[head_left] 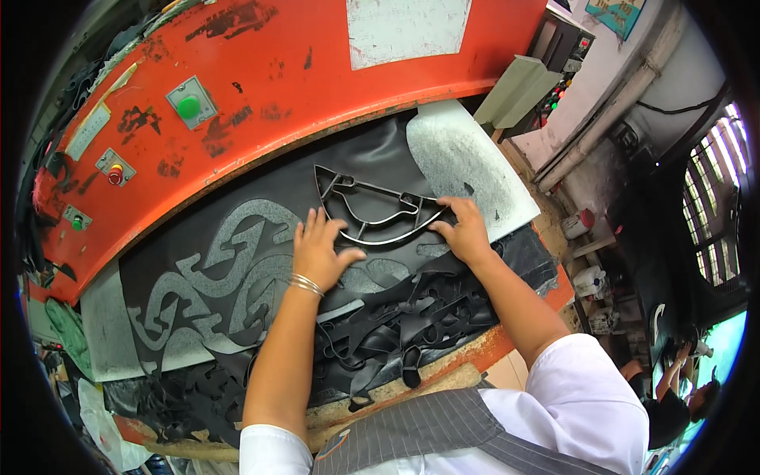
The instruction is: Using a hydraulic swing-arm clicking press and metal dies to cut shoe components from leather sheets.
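Observation:
A metal cutting die [385,237], a curved steel-strip frame with cross braces and a pointed far-left corner, rests on a sheet of black leather [372,154]. My right hand [467,233] pinches the die's right tip between thumb and fingers. At the die's left end, my left hand [321,252] lies with fingers spread over the leather, its index finger against or very close to the metal edge. Curved cut-outs [170,297] to the left of my left hand expose the pale cutting board [467,150] beneath the sheet.
An orange press [269,71] spans the far side, with a green button [188,107] and a red knob [115,174]. Black leather scraps [380,328] heap along the near edge. A control box [546,79] stands far right; another person [673,396] is at lower right.

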{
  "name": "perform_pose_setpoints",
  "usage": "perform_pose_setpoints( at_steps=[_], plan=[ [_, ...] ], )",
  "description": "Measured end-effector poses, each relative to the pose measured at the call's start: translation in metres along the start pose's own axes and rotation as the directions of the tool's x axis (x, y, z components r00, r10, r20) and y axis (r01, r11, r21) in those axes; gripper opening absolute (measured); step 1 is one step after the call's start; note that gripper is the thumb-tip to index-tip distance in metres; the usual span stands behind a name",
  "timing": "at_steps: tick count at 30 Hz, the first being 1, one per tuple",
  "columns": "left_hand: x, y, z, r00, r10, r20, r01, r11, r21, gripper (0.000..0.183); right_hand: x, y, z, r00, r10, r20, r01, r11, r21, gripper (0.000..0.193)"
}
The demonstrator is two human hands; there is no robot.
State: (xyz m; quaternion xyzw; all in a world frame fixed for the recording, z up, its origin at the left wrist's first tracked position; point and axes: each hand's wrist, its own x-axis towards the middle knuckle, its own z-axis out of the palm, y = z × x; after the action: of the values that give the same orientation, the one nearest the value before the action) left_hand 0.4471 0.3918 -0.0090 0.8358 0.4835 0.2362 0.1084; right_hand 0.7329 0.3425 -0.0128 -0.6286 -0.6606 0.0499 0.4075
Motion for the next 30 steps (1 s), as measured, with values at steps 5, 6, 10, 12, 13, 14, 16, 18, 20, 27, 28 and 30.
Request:
perform_pose_setpoints(
  at_steps=[5,6,10,12,13,14,16,18,20,27,28,30],
  plan=[
    [-0.006,0.006,0.007,0.996,-0.084,-0.008,0.084,0.996,-0.041,0.053,-0.01,0.003,0.005,0.988,0.152,0.009,-0.152,0.982,0.115,0.054],
    [-0.006,0.006,0.007,0.996,-0.084,-0.008,0.084,0.996,-0.043,0.053,-0.01,0.003,0.005,0.988,0.152,0.01,-0.152,0.982,0.113,0.054],
    [-0.007,0.009,0.005,0.997,-0.076,-0.022,0.075,0.996,-0.044,0.052,-0.011,0.002,0.004,0.991,0.133,0.0,-0.132,0.988,0.074,0.054],
    [-0.008,0.009,0.006,0.997,-0.074,-0.019,0.073,0.997,-0.04,0.051,-0.012,0.001,0.005,0.99,0.142,0.002,-0.142,0.988,0.06,0.054],
    [-0.008,0.009,0.006,0.997,-0.079,-0.019,0.079,0.997,-0.028,0.05,-0.012,0.001,0.006,0.989,0.146,-0.013,-0.145,0.986,0.079,0.054],
    [-0.008,0.009,0.007,0.996,-0.084,-0.018,0.084,0.996,-0.016,0.05,-0.013,0.001,0.006,0.988,0.151,-0.028,-0.148,0.984,0.097,0.054],
    [-0.008,0.008,0.009,0.994,-0.106,-0.03,0.105,0.994,-0.04,0.048,-0.014,0.006,0.01,0.988,0.15,-0.035,-0.146,0.985,0.097,0.053],
    [-0.007,0.006,0.012,0.991,-0.127,-0.04,0.124,0.99,-0.065,0.047,-0.015,0.011,0.012,0.988,0.149,-0.041,-0.145,0.985,0.096,0.052],
    [-0.01,0.006,0.01,0.992,-0.123,-0.034,0.121,0.991,-0.063,0.046,-0.021,0.011,0.009,0.985,0.169,-0.034,-0.166,0.984,0.06,0.049],
    [-0.01,0.012,0.002,0.993,-0.108,-0.041,0.103,0.989,-0.104,0.044,-0.03,-0.01,-0.002,0.99,0.112,-0.084,-0.116,0.992,-0.04,0.045],
    [-0.009,0.012,0.002,0.994,-0.108,-0.032,0.105,0.989,-0.105,0.044,-0.03,-0.012,-0.002,0.991,0.097,-0.089,-0.104,0.991,-0.087,0.045],
    [-0.008,0.011,0.001,0.993,-0.11,-0.047,0.105,0.991,-0.085,0.044,-0.03,-0.015,-0.001,0.992,0.089,-0.088,-0.101,0.986,-0.134,0.045]
  ],
)
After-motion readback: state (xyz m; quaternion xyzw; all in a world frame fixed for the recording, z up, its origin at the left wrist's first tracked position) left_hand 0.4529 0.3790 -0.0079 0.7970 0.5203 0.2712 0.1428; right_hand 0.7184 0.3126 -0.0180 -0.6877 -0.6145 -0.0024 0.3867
